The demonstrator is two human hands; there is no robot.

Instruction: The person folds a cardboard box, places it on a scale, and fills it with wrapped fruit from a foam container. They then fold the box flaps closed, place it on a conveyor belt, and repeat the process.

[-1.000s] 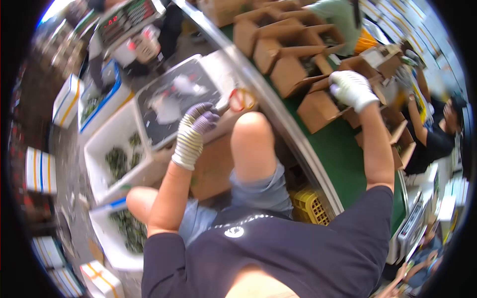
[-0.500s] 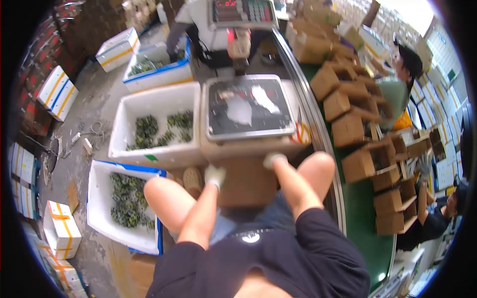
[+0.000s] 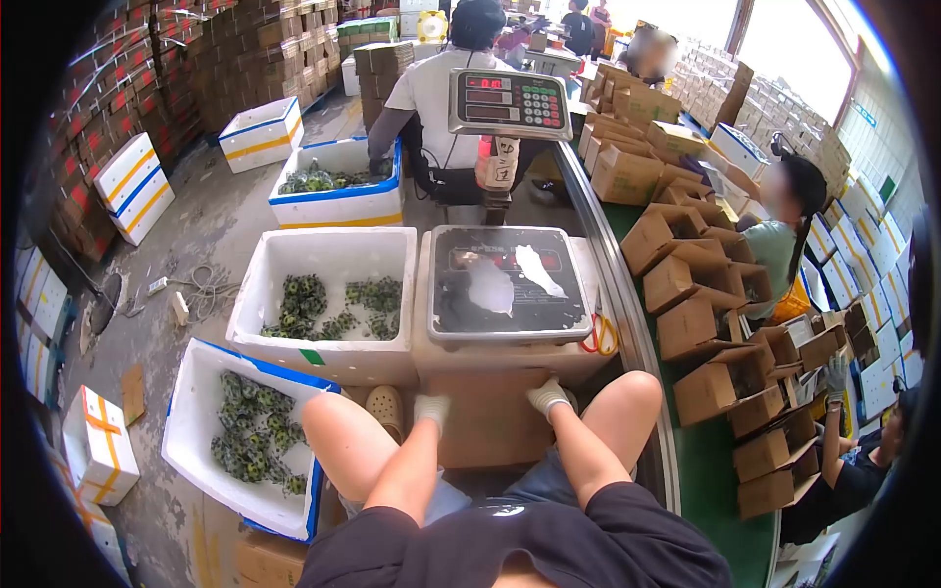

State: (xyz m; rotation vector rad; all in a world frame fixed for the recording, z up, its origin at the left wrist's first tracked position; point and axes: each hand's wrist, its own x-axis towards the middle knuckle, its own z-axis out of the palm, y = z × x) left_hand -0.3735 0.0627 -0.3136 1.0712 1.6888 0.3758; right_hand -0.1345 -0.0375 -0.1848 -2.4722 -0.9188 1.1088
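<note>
Both hands (image 3: pixel 432 409) gripping carton (image 3: pixel 495 421) by sides, before scale (image 3: pixel 505 312); scuffed floor (image 3: pixel 152 355), stacked boxes (image 3: pixel 263 51) beyond.

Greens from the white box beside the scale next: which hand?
Probably the left hand: it is nearer the white box and its greens; the right hand is in front of the scale.

Scale display (image 3: pixel 487 84): red lit digits in the top window, apparently a zero-point reading; exact value not legible. Keypad (image 3: pixel 541 101): key symbols too small to read. Weighing plate (image 3: pixel 461 304): faint printed characters along the far edge, illegible. Wrapped post (image 3: pixel 497 163): dark handwritten marks, undeciphered.
</note>
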